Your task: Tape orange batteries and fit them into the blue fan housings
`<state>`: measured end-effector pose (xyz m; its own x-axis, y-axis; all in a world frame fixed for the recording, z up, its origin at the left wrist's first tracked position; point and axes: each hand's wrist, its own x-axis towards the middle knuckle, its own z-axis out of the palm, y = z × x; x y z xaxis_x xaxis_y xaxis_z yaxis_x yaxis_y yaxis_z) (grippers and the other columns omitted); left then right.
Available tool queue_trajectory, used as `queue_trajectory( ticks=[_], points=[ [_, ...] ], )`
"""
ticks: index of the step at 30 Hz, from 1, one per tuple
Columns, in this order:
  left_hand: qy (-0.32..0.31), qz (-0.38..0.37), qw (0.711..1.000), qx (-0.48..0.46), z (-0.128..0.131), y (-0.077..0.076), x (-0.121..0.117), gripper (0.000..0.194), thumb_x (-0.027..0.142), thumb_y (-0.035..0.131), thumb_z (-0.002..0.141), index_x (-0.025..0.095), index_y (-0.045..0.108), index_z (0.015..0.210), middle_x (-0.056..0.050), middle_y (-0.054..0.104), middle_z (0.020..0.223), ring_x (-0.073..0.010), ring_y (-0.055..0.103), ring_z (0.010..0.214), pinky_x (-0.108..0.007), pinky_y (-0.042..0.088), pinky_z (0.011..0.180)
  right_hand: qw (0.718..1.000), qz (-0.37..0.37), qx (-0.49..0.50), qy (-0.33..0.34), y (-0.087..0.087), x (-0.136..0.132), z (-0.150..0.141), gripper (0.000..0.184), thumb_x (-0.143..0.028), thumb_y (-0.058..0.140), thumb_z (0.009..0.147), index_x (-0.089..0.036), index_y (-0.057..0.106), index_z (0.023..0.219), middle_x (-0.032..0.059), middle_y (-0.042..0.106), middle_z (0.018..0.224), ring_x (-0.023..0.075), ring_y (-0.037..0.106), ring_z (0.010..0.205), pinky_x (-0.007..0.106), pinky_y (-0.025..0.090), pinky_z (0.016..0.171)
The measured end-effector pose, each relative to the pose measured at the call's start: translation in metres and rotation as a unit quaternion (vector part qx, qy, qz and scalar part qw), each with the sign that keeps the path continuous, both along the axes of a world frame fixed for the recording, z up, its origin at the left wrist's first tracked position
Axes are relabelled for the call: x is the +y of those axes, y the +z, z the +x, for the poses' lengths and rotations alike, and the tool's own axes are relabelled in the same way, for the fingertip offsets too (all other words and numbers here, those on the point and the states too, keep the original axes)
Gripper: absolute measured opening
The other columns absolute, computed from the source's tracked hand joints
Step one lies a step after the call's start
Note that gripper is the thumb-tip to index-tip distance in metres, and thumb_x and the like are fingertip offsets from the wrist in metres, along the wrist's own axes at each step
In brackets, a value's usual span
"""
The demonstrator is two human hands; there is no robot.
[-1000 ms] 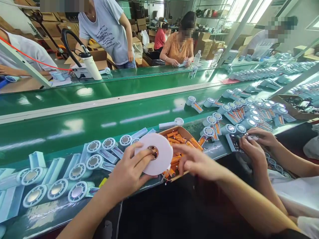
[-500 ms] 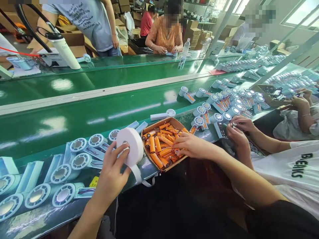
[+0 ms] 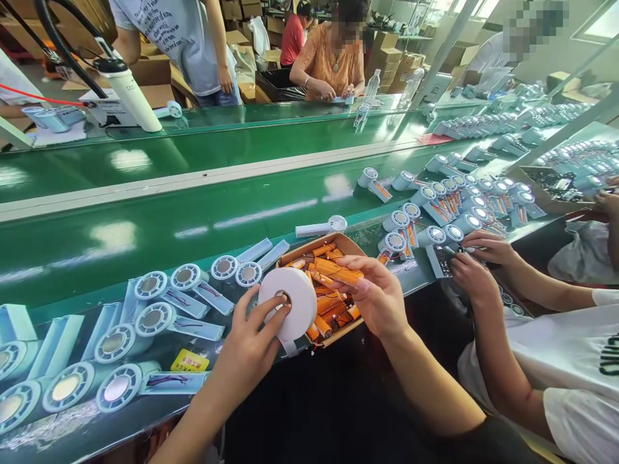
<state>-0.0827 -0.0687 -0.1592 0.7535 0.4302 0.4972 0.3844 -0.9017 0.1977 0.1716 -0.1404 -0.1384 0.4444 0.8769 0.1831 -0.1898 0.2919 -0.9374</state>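
Observation:
My left hand (image 3: 246, 345) grips a white roll of tape (image 3: 289, 301), a finger hooked in its core, with a short loose end hanging below. My right hand (image 3: 374, 293) holds an orange battery (image 3: 337, 270) lifted just over the cardboard tray (image 3: 300, 247) full of orange batteries. The roll sits right in front of the tray's left side. Both hands hover at the near edge of the green conveyor (image 3: 145, 238).
Several pale blue fan housings (image 3: 152, 319) lie to the left, with many more (image 3: 454, 206) to the right. A neighbour's hands (image 3: 476, 264) work at my right. A yellow label (image 3: 189, 361) lies near my left wrist. People stand across the belt.
My right hand has lifted one battery out of the tray. My left hand has brought the tape roll rightward, close to the tray.

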Motion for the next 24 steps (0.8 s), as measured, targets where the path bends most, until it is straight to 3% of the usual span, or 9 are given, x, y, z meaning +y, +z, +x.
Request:
queue_trajectory(
  ticks=[3, 5, 8, 14, 20, 24],
  points=[
    [0.002, 0.003, 1.0, 0.008, 0.003, 0.002, -0.003, 0.048, -0.002, 0.06, 0.089, 0.018, 0.065, 0.133, -0.013, 0.071, 0.128, -0.0394, 0.048, 0.138, -0.057, 0.061, 0.104, 0.999, 0.007, -0.028, -0.021, -0.001, -0.007, -0.011, 0.031, -0.048, 0.076, 0.095, -0.029, 0.07, 0.119, 0.007, 0.081, 0.119, 0.0248, 0.083, 0.085, 0.042, 0.073, 0.075],
    [0.003, 0.004, 1.0, 0.005, 0.004, 0.004, -0.004, 0.048, -0.002, 0.061, 0.089, 0.019, 0.066, 0.132, -0.012, 0.072, 0.125, -0.0377, 0.05, 0.135, -0.051, 0.062, 0.1, 0.997, 0.032, -0.061, -0.042, -0.003, -0.011, -0.016, 0.03, -0.041, 0.071, 0.101, -0.033, 0.068, 0.13, 0.0064, 0.081, 0.121, 0.0277, 0.082, 0.1, 0.046, 0.073, 0.081],
    [0.005, 0.006, 1.0, -0.002, 0.005, 0.006, -0.006, 0.046, -0.002, 0.062, 0.089, 0.019, 0.067, 0.13, -0.011, 0.073, 0.123, -0.0353, 0.051, 0.13, -0.046, 0.063, 0.098, 0.987, 0.062, -0.128, -0.078, -0.008, -0.016, -0.02, 0.03, -0.035, 0.069, 0.103, -0.037, 0.068, 0.134, 0.005, 0.081, 0.123, 0.03, 0.078, 0.117, 0.053, 0.07, 0.093],
    [0.014, 0.007, 1.0, 0.001, 0.005, 0.009, -0.009, 0.051, -0.001, 0.063, 0.087, 0.024, 0.069, 0.131, -0.01, 0.074, 0.121, -0.0324, 0.053, 0.13, -0.044, 0.061, 0.1, 0.975, 0.07, -0.159, -0.138, -0.02, -0.026, -0.02, 0.032, -0.039, 0.071, 0.101, -0.032, 0.071, 0.132, 0.0095, 0.081, 0.123, 0.0338, 0.076, 0.12, 0.061, 0.063, 0.107],
    [0.015, -0.016, 1.0, 0.0, 0.006, 0.006, -0.008, 0.05, 0.001, 0.063, 0.087, 0.022, 0.068, 0.133, -0.011, 0.073, 0.124, -0.0328, 0.053, 0.128, -0.047, 0.057, 0.104, 0.974, 0.088, -0.178, -0.107, -0.029, -0.029, -0.021, 0.041, -0.032, 0.07, 0.1, -0.031, 0.066, 0.141, 0.01, 0.08, 0.124, 0.0322, 0.077, 0.119, 0.058, 0.066, 0.103],
    [-0.019, -0.065, 0.997, 0.047, 0.009, 0.009, -0.005, 0.057, 0.012, 0.07, 0.088, 0.021, 0.06, 0.143, -0.011, 0.069, 0.135, -0.036, 0.049, 0.132, -0.052, 0.053, 0.11, 0.967, 0.099, -0.214, -0.095, -0.031, -0.031, -0.02, 0.055, -0.022, 0.068, 0.098, -0.03, 0.057, 0.151, 0.0103, 0.08, 0.126, 0.0311, 0.077, 0.119, 0.054, 0.067, 0.102]
  ],
)
